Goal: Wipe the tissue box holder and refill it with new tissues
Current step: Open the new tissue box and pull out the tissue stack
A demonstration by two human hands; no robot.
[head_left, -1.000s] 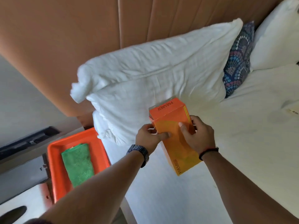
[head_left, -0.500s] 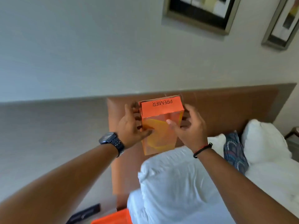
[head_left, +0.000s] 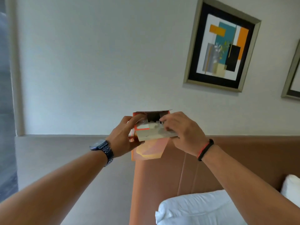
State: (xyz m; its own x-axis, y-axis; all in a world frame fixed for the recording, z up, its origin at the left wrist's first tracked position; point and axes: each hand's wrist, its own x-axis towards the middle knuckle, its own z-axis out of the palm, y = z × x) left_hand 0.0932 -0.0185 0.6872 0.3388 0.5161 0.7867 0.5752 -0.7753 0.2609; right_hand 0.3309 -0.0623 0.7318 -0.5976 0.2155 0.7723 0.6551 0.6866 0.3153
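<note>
The orange tissue box (head_left: pixel 148 150) sits at the centre of the frame, held up in the air by both hands in front of the pale wall (head_left: pixel 97 62) and the top edge of the brown headboard (head_left: pixel 203 168). Half a second ago its top end was still shut, showing an orange panel with printed letters; now that end is open. One flap (head_left: pixel 154 110) stands up at the far side, another grey-lined flap (head_left: pixel 155 135) folds down toward the camera, and the dark inside with something pale in it shows between them.

The left hand (head_left: pixel 125 135) grips the left side of the box, thumb pressed on the near top corner and fingers wrapped behind. The right hand (head_left: pixel 183 132) is closed on the box's right side, its fingertips curled over the opened edge and the near flap. A dark watch (head_left: pixel 102 149) is on the left wrist and a red and black band (head_left: pixel 205 150) on the right.

The view has tilted further up than before: a framed picture (head_left: pixel 222 46) now fills the upper right of the frame, with the edge of a second frame (head_left: pixel 292 73) at the far right, and only the top of a white pillow (head_left: pixel 194 207) shows at the lower right, where earlier more of the bed was visible.
</note>
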